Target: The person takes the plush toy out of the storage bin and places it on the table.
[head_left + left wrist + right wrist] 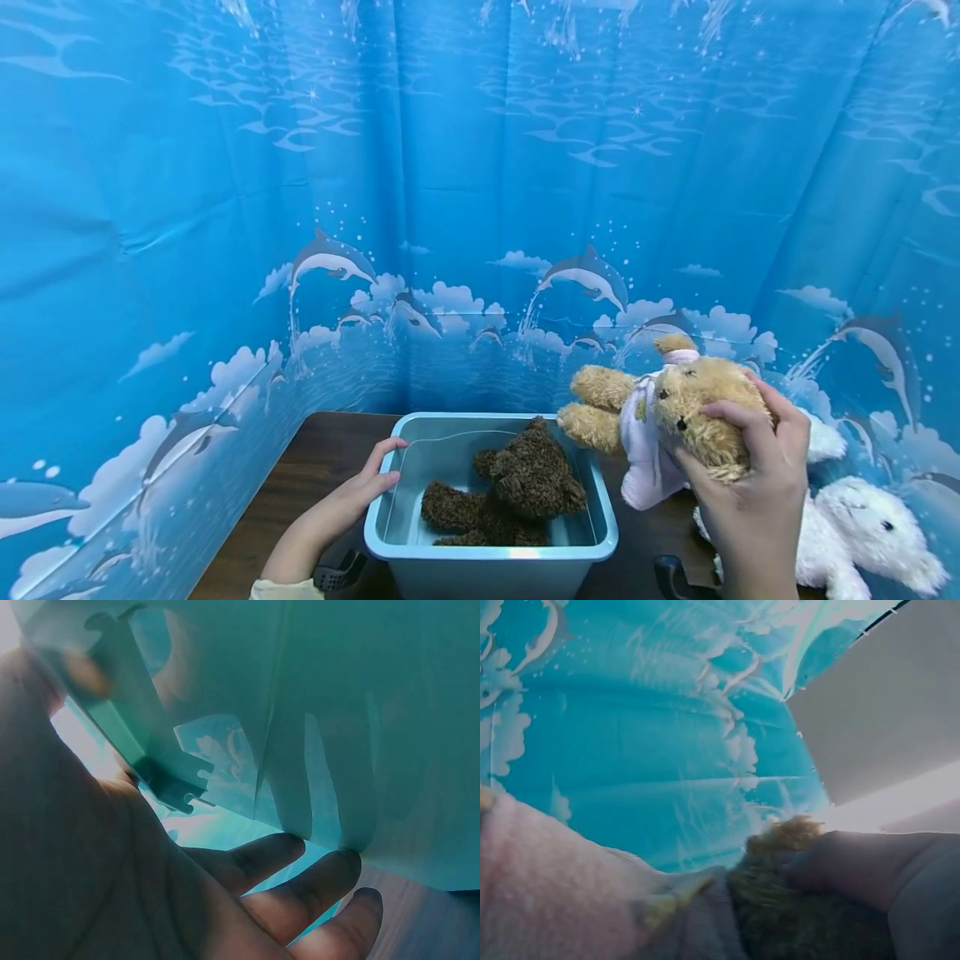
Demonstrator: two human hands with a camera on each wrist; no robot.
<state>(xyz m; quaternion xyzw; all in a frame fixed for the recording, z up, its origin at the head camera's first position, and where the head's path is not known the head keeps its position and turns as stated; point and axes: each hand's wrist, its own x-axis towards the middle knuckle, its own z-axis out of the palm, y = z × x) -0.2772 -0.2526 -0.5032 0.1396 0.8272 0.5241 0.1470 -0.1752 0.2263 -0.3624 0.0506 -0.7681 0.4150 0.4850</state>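
Note:
My right hand (765,475) grips a tan teddy bear (720,417) by its head, thumb on one side and fingers on the other. The bear wears a pale lilac garment and hangs sideways right of a light blue plastic bin (491,552), its legs pointing left over the rim. In the right wrist view, blurred tan fur (780,892) lies against the hand beside the pale cloth (562,877). My left hand (360,492) holds the bin's left rim; in the left wrist view its fingers (307,892) reach along the wall. Inside the bin lies a dark brown curly plush bear (536,475).
White plush toys (862,533) lie on the dark wooden table (262,533) at the right, partly behind my right forearm. A black curved object (675,575) sits near the front edge. A blue dolphin-print curtain (480,208) surrounds the table.

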